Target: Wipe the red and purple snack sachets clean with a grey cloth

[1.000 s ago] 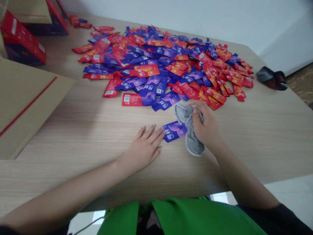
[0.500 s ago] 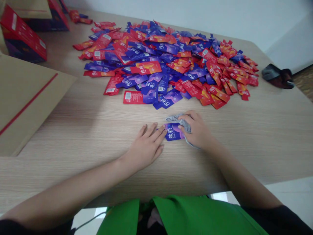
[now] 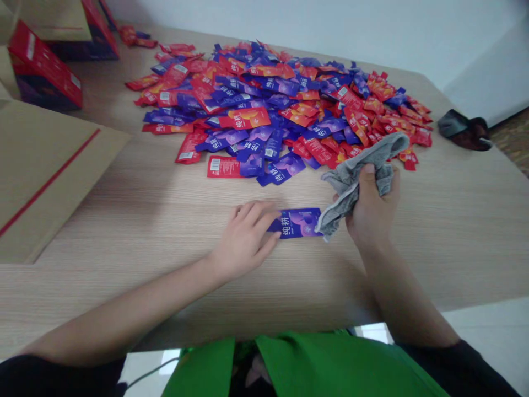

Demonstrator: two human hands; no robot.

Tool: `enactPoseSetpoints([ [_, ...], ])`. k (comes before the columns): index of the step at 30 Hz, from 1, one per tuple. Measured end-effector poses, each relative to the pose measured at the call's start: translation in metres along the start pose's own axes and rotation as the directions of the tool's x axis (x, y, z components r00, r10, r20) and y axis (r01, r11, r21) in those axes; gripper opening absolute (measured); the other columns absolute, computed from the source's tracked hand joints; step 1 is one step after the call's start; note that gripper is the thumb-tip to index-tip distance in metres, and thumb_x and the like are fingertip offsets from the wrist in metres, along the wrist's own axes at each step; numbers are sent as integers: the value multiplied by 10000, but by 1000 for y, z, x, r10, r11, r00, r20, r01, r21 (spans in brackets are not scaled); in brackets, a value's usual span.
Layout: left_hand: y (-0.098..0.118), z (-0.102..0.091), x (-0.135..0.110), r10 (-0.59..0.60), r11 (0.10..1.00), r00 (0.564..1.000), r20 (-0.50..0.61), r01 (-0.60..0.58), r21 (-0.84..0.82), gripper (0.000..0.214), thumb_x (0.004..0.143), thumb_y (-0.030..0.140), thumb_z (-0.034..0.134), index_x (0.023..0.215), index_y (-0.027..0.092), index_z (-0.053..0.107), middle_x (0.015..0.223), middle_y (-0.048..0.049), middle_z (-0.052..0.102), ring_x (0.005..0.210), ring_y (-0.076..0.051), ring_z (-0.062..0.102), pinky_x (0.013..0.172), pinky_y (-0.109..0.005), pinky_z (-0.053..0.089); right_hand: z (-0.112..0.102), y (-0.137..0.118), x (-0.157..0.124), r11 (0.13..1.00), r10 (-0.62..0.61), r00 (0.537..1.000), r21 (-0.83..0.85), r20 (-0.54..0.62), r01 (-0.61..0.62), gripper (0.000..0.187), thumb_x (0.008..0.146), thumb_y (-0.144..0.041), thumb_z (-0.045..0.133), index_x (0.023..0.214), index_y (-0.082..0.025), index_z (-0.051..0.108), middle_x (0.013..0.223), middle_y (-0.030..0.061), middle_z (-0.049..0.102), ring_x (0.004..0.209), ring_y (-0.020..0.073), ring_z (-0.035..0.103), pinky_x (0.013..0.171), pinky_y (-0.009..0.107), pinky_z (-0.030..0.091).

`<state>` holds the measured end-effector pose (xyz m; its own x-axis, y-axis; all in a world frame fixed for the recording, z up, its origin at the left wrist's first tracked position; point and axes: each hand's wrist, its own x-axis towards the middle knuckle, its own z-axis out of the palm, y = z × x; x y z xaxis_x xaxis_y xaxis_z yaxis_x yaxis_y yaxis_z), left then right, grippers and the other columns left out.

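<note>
A flat purple pouch (image 3: 301, 223) with white characters lies on the table in front of me. My left hand (image 3: 248, 240) is at its left end, fingers bent over that end and thumb close along the near side. My right hand (image 3: 374, 212) is raised off the table and closed around a bunched grey cloth (image 3: 351, 179). The cloth's lower corner hangs by the pouch's right end; whether they touch I cannot tell. Beyond both hands spreads a heap of red and purple pouches (image 3: 243, 118), some showing barcodes.
Red and purple printed boxes (image 3: 47, 69) stand at the back left. A cardboard flap (image 3: 53, 176) with a red stripe juts over the table's left side. A dark, shiny object (image 3: 465, 129) lies at the right edge. A wall runs behind the table.
My right hand has lifted the grey cloth up and to the right, off the purple pouch, baring its right part. My left fingers have gone from lying flat to bent at its left end.
</note>
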<state>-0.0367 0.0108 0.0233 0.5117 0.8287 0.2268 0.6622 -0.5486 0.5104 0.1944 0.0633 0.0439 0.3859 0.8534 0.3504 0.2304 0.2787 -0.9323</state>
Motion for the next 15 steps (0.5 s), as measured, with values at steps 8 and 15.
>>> enactPoseSetpoints([
  [8,32,-5,19,-36,681,957,289,235,-694,176,920,295,535,957,154,632,830,-27,676,732,-155,621,710,-288,522,23,-34,-42,1000,-5,955,6,298,3,140,908,-366,573,964,-263,496,840,-25,537,722,135,554,662,285,495],
  [15,35,-22,34,-52,710,963,263,221,-668,223,771,28,490,855,149,657,794,16,656,719,-111,578,653,-212,449,-28,-37,-29,980,-59,750,-106,658,171,635,790,-402,723,1322,-277,400,1226,61,544,1051,220,570,838,351,495],
])
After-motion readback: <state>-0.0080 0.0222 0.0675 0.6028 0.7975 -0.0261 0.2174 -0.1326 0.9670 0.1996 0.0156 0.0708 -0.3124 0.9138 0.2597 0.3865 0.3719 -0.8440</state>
